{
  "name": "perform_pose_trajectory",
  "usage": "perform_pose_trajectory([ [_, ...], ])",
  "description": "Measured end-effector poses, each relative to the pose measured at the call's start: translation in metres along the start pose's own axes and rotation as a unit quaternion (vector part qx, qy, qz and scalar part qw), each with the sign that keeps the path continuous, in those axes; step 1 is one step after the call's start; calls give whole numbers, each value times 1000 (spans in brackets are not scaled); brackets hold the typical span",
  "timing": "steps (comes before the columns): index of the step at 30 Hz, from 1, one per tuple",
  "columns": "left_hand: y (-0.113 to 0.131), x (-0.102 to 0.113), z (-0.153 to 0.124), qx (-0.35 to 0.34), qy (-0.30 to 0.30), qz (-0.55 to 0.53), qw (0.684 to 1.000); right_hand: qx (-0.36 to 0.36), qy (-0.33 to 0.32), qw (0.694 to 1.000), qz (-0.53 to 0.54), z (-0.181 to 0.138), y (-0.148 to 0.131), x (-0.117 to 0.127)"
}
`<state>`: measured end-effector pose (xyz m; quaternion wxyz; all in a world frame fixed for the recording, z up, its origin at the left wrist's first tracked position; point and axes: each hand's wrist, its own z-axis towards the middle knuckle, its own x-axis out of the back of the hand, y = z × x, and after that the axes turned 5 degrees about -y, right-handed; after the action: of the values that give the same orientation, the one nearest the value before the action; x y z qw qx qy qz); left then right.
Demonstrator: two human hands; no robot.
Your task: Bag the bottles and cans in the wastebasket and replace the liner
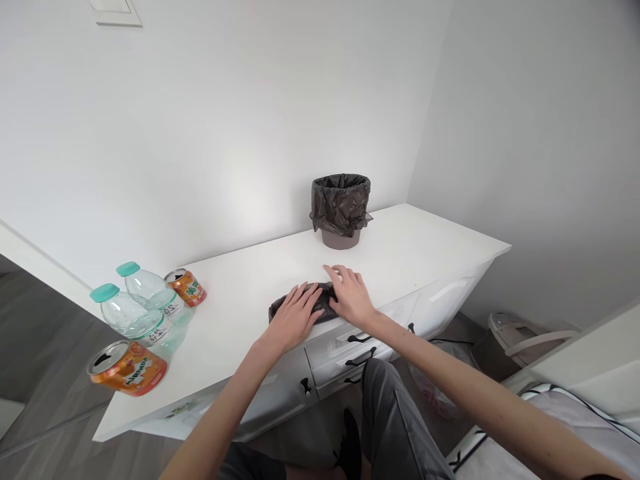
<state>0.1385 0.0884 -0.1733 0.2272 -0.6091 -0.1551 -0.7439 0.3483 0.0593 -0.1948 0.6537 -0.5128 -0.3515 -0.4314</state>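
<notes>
A folded black plastic bag (325,301) lies in a long flat bundle near the front edge of the white cabinet top. My left hand (296,313) rests flat on its left part, fingers stretched out and slightly apart. At the bundle's right end, my right hand (353,297) has curled fingers and a thumb closed around the plastic, hiding that end. Behind both hands, near the wall, stands a small brown bin (341,239) lined with a black bag (345,207) whose edge is folded over the rim.
On the left of the cabinet top (230,300) stand two clear bottles with teal caps (105,292) and two opened orange soda cans, one in front (131,370) and one behind (187,287). Drawers with black handles (361,357) are below. A beige lidded container (505,340) is at floor right.
</notes>
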Motion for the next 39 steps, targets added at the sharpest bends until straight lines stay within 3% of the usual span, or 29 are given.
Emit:
perform_pose_trajectory([
  [2,-7,-17,2,-2,-44,-20,999,83,34,995,-36,-2,-12,-2],
  [5,-19,-35,-1,-9,-62,-34,997,163,8,985,-59,-3,-21,-8],
  [13,-38,-46,-20,37,-54,-75,995,113,-74,990,-35,2,5,-37],
  [19,-49,-43,-35,59,-73,-82,992,109,-100,988,-35,6,6,-37],
  [22,-56,-44,-48,64,-56,-70,994,81,-67,994,-43,-4,-9,-38],
  [26,-63,-43,-64,100,-11,-64,993,82,-16,996,-38,-30,-47,-47],
  [31,-62,-34,-73,168,9,-95,981,27,-87,995,-31,-41,-76,-34],
  [34,-60,-30,-72,195,3,-109,975,-6,-134,990,-34,-27,-56,-13],
  [39,-58,-28,-72,213,7,-100,972,-38,-159,985,-59,2,18,12],
])
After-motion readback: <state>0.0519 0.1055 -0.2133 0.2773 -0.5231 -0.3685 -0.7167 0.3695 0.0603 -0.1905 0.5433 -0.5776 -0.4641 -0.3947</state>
